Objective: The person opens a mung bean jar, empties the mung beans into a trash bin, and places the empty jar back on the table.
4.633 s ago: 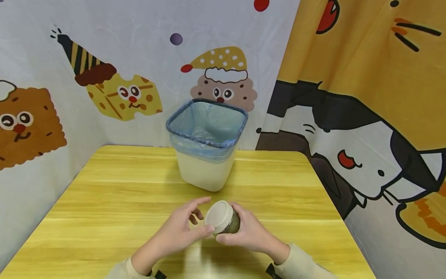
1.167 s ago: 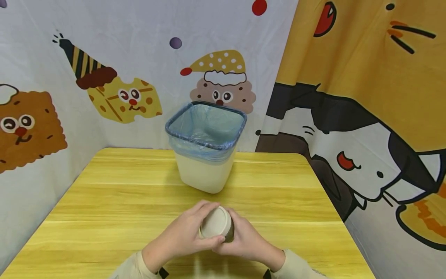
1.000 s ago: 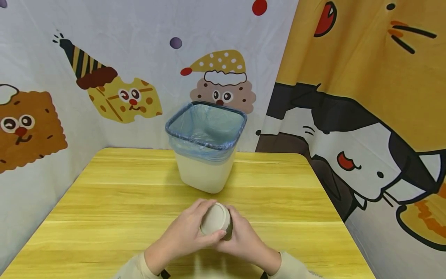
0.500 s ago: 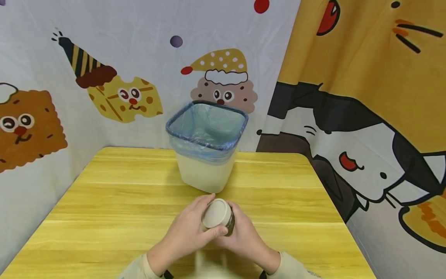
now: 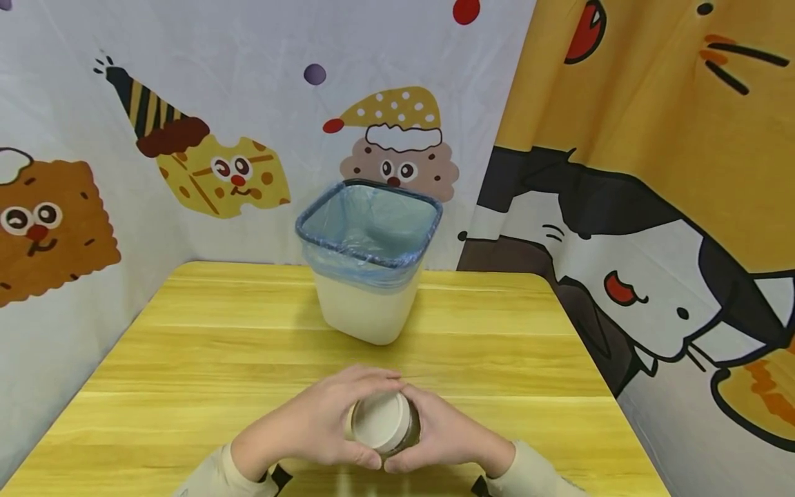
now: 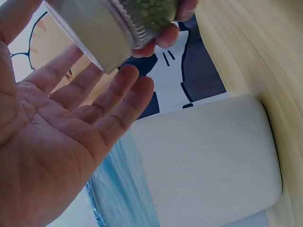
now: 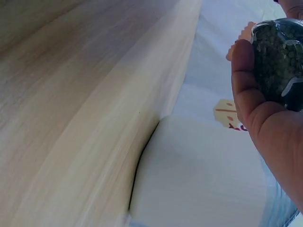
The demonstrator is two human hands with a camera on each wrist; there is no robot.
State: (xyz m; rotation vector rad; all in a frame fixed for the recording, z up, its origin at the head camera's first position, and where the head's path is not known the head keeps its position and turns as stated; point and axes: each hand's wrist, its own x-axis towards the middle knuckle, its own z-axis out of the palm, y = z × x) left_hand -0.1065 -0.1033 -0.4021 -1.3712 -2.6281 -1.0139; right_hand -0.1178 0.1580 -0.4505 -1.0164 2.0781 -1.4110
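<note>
A small clear jar of green bits, perhaps beans, is tilted with its off-white screw lid facing left and up. My right hand grips the glass body; in the right wrist view its fingers curl round the jar's underside. Around the lid's edge goes my left hand, fingers over the far side and thumb at the near side, with a gap at the palm. In the left wrist view its two outer fingers stand off the lid.
Behind the hands on the wooden table stands a white bin lined with a blue plastic bag. Cartoon-printed curtains hang just beyond the table's back and sides.
Earlier the left hand came from beside the lid onto it. Since half a second ago it has swung back clockwise round the lid, and the jar has come nearer to me.
</note>
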